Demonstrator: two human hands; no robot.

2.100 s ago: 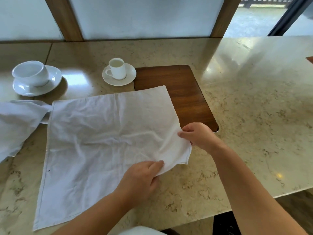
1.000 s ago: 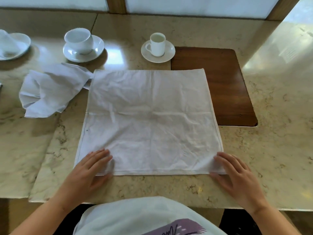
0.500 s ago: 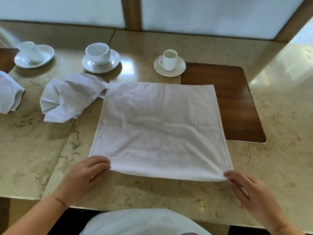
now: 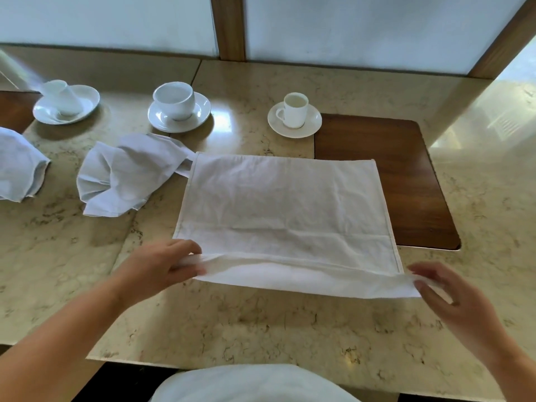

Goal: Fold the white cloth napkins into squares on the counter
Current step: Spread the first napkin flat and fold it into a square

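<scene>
A white cloth napkin (image 4: 284,204) lies spread on the marble counter (image 4: 261,323), its right part over a dark wooden inset. Its near edge is raised off the counter and curls toward the far side. My left hand (image 4: 156,265) pinches the near left corner. My right hand (image 4: 452,297) pinches the near right corner. A crumpled white napkin (image 4: 124,175) lies to the left, touching the spread one's far left corner. Another bunched napkin (image 4: 17,166) sits at the left frame edge.
A dark wooden inset (image 4: 406,175) lies in the counter at right. Three white cups on saucers stand along the back: a small one (image 4: 294,114), a wider one (image 4: 177,105), and a tipped one (image 4: 65,103). A wall with wooden posts runs behind.
Both hands have gripped the napkin's near corners and lifted the near edge off the counter, carrying it forward. The view has shifted slightly closer.
</scene>
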